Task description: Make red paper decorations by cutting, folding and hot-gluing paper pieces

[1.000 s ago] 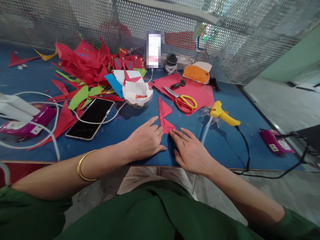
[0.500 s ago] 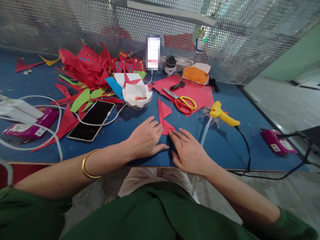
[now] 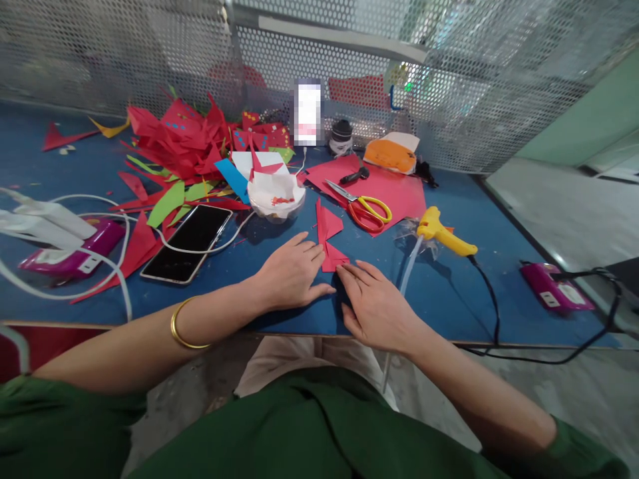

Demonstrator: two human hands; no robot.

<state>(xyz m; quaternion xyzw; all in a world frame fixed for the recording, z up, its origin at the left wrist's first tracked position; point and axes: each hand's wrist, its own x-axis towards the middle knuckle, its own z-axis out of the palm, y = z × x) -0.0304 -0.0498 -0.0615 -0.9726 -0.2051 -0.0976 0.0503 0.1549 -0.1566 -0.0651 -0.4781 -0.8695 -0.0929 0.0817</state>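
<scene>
A folded piece of red paper (image 3: 330, 229) lies flat on the blue table between my hands, its long narrow strip pointing away from me. My left hand (image 3: 294, 271) rests palm down at the paper's left edge, fingers stretched out and thumb apart. From the right, my right hand (image 3: 372, 303) touches the paper's lower corner with its fingertips, the fingers extended and the thumb spread. Just beyond the paper are scissors (image 3: 360, 203) with one red and one yellow handle, lying on a red sheet (image 3: 402, 193).
A yellow glue gun (image 3: 444, 233) with a black cord lies to the right. At left are a phone (image 3: 188, 243), white cables and a heap of red paper pieces (image 3: 184, 140). A paper-lined bowl (image 3: 277, 193) stands behind my left hand. Perforated metal (image 3: 319, 40) backs the table.
The view has shifted slightly, so the table items sit a little lower in the picture. Both hands keep nearly the same pose on the red paper.
</scene>
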